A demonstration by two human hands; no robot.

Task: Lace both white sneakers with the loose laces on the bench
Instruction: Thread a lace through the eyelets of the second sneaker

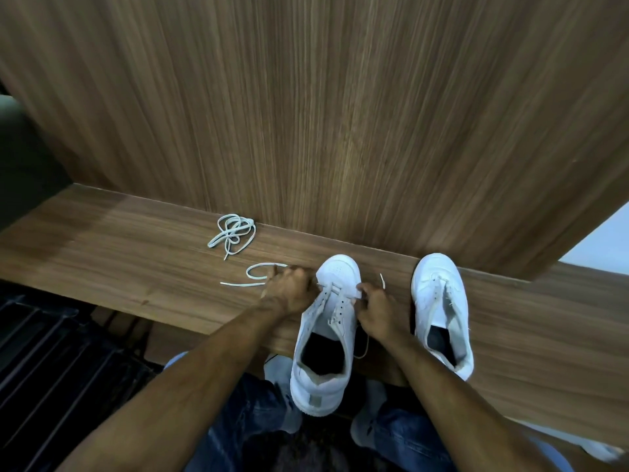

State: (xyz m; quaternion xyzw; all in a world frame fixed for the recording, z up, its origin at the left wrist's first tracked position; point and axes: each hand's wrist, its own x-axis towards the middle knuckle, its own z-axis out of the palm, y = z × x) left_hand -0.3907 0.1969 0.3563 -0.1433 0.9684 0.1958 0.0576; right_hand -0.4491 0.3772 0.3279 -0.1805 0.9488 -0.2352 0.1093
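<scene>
1. Seen from the person's head, looking down: a wooden bench (136,267) runs across the view, backed by a tall wood-grain panel (340,114).
2. Two white sneakers stand on the bench, toes toward the panel. The near sneaker (326,338) sits in the middle, its heel overhanging the front edge. The second sneaker (440,308) stands to its right, apart from it, with no lace in it that can be seen.
3. The left hand (289,291) is at the near sneaker's left side by the lowest eyelets, fingers curled around one end of a lace (258,274), which trails left across the bench in a loop.
4. The right hand (377,310) is at the sneaker's right side, fingers curled and pinching the lace's other end; its tip pokes up just beyond the hand.
5. The hands are apart, one on each side of the shoe.
6. A spare lace (233,235) lies bunched near the panel, well left of both sneakers.
7. Lacing looks to be only just begun, at the lowest eyelets.
8. Risks, as a judgement: an uneven pull could leave one end too short for the top eyelets; the overhanging sneaker could tip off the bench if tugged toward the person; the trailing loop could snag or twist.
</scene>
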